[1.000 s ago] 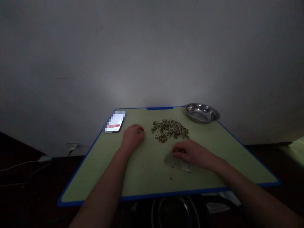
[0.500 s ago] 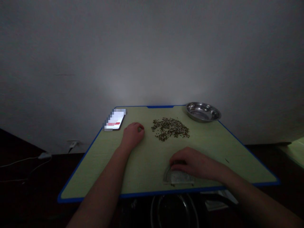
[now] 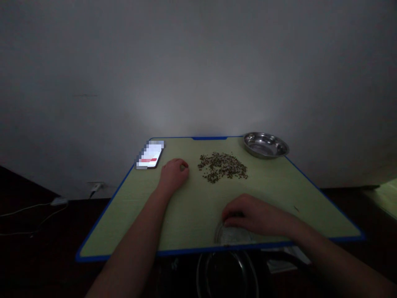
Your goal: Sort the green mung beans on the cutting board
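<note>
While the room lay dim, the right hand (image 3: 252, 215) pressed flat, fingers (image 3: 231, 215) curled down, on a small pale scraper card (image 3: 231, 236) at the near edge of the green table (image 3: 192, 215). The card looked thin and half-round, its lower rim level with the blue border (image 3: 186, 251); what it was made of could not be told in that light. The left hand (image 3: 173, 174) rested farther off to the left, closed in a loose fist, thumb tucked against the forefinger; whether anything sat inside it could not be made out.

Between the two hands, toward the far side, a loose pile of small dark seeds (image 3: 223, 166) spread across the tabletop, well apart from the card. One stray speck (image 3: 296, 209) lay off to the right.

For the sweep at the edge, the judgement was plain: keep the card's rim hard against the surface and tilted only slightly, so nothing slipped beneath it, and move slowly, since light grains would roll and bounce.

On the far right corner stood a shallow metal bowl (image 3: 266, 145), shiny inside and holding nothing that showed. Below the near edge, a second round vessel (image 3: 228, 275) sat in deep shadow, its contents not visible. A lit phone (image 3: 150, 156) lay at the far left.
</note>
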Tool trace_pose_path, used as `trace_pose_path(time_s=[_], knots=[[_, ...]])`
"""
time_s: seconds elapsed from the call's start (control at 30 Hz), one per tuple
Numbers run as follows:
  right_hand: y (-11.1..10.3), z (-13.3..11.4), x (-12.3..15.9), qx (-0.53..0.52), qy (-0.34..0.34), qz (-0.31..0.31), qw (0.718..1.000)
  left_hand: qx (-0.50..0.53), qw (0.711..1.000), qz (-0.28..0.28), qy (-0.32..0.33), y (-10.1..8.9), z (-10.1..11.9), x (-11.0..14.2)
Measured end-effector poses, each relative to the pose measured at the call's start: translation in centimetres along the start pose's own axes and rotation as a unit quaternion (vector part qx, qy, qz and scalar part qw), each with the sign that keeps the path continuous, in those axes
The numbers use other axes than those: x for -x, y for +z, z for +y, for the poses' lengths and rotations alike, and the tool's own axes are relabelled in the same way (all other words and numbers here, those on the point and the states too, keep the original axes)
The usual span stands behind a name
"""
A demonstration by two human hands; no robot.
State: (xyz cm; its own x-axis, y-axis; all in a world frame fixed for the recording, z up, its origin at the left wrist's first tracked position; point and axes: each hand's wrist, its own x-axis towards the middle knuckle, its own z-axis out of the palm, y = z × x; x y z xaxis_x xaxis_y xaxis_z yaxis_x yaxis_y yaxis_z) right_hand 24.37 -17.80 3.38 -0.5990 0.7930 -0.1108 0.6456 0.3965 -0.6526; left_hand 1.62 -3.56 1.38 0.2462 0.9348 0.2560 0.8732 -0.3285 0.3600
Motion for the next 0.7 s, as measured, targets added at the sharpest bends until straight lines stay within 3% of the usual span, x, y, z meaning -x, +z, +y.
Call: trace_pose_path(time_s=[0.43,0.57,0.7], knots=[[-0.5,-0.7,1.0,-0.042,0.033,0.020,0.998,0.002,1.000,0.004,0.000,0.1,-0.2,0.0],[-2.4,1.4,1.8,-0.028,0.075,0.095,0.992,0.007,1.000,0.007,0.004,0.2,-0.4,0.0],[-5.4,5.6,3.5,-0.008,0.146,0.237,0.961,0.008,1.000,0.008,0.001,0.3,-0.4,0.0]])
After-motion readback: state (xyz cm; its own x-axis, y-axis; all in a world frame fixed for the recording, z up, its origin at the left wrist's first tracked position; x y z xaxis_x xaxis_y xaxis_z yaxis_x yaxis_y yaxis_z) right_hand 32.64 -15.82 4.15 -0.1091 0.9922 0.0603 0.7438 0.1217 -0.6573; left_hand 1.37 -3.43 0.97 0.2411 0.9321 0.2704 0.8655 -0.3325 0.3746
